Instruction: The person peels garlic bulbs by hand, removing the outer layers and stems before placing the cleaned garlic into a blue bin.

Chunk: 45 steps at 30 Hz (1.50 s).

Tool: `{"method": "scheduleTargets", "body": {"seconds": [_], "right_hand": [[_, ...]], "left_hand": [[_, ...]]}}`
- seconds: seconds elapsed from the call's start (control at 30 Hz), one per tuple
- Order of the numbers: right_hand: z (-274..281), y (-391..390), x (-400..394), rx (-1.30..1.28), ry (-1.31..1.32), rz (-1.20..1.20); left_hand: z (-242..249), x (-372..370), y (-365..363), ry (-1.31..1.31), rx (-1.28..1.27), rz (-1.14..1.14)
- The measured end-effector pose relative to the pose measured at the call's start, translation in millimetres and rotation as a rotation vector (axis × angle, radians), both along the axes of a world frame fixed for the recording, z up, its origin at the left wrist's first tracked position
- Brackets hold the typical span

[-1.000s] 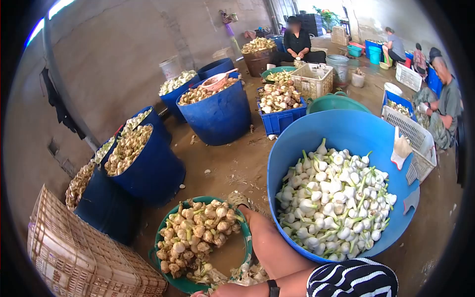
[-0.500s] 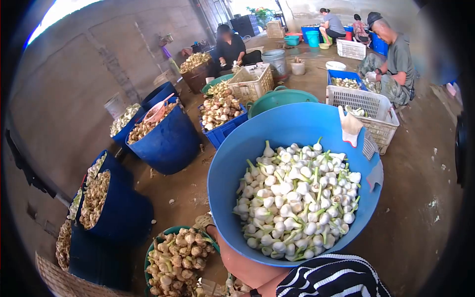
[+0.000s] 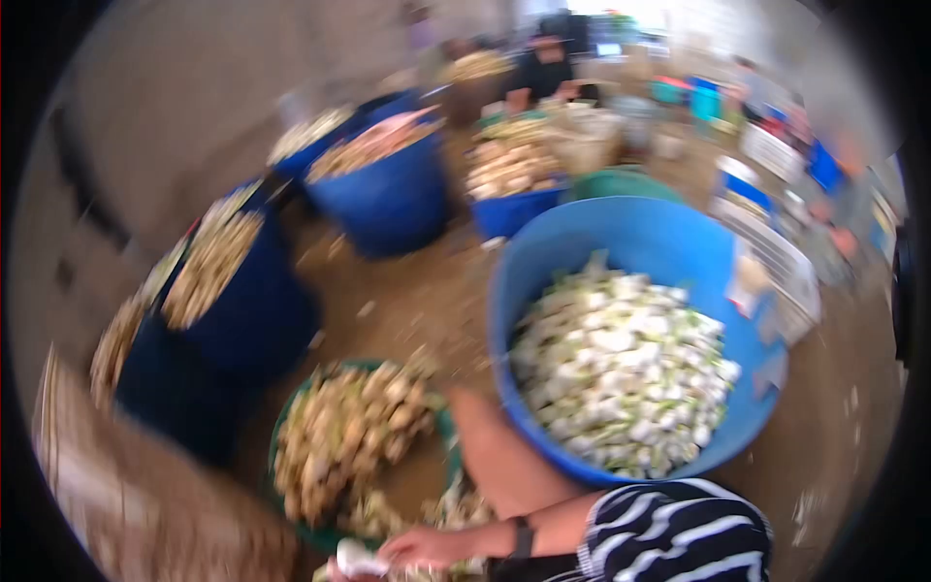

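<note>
At the bottom edge, my right hand [image 3: 427, 548], with a dark band on its wrist, has its fingers closed against a pale garlic bulb [image 3: 359, 558]. A little skin of my left hand [image 3: 339, 572] shows beside that bulb; its fingers are blurred and mostly cut off. Just above lies a green basin [image 3: 278, 427] with brownish unpeeled garlic [image 3: 359, 427] and a bare patch of its bottom. Right of my bare leg [image 3: 499, 451] stands a large blue tub [image 3: 635, 223] of white garlic bulbs [image 3: 621, 359], a glove [image 3: 749, 281] hanging on its rim.
Blue tubs [image 3: 388, 199] of garlic stand at the left and back left. A woven surface [image 3: 145, 485] is at the lower left. Behind the large tub are a blue crate [image 3: 514, 213], a green tub [image 3: 626, 184] and a white crate [image 3: 790, 272]. Several people sit farther back.
The view has swung left and down, so the tubs sit farther right and the picture is blurred. My right hand and the pale bulb have come into view at the bottom.
</note>
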State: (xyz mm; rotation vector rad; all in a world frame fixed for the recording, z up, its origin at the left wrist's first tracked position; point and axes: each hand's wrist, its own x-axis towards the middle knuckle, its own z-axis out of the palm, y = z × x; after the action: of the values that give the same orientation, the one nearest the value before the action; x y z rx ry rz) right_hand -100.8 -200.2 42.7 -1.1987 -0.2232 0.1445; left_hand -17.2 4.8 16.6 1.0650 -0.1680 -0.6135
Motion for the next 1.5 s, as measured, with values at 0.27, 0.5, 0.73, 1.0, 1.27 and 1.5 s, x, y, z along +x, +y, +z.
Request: {"method": "scheduleTargets", "body": {"seconds": [0.27, 0.5, 0.73, 1.0, 1.27, 1.5], "right_hand": [[54.0, -30.7, -20.0, 0.377, -0.043, -0.256], [59.0, 18.0, 29.8, -1.232, -0.202, 0.182], [37.6, 91.8, 64.4, -0.117, 0.451, 0.358], [-25.7, 20.8, 120.1, -1.536, -0.218, 0.223], [-222.3, 45.0, 225.1, -1.952, -0.393, 0.311], [-142.5, 62.5, 210.1, -0.450, 0.218, -0.186]], "left_hand": [[61.6, -17.2, -4.0, 0.683, -0.320, 0.590], [78.9, -31.3, 23.8, 0.572, -0.205, 0.785], [64.6, -41.4, 35.2, 0.354, 0.123, 0.833], [129.7, -55.5, 138.8, -0.384, 0.887, 1.536], [-12.8, 44.2, 85.3, -0.526, 0.663, 0.873], [29.9, 36.0, -36.7, 0.536, 0.321, 0.535]]}}
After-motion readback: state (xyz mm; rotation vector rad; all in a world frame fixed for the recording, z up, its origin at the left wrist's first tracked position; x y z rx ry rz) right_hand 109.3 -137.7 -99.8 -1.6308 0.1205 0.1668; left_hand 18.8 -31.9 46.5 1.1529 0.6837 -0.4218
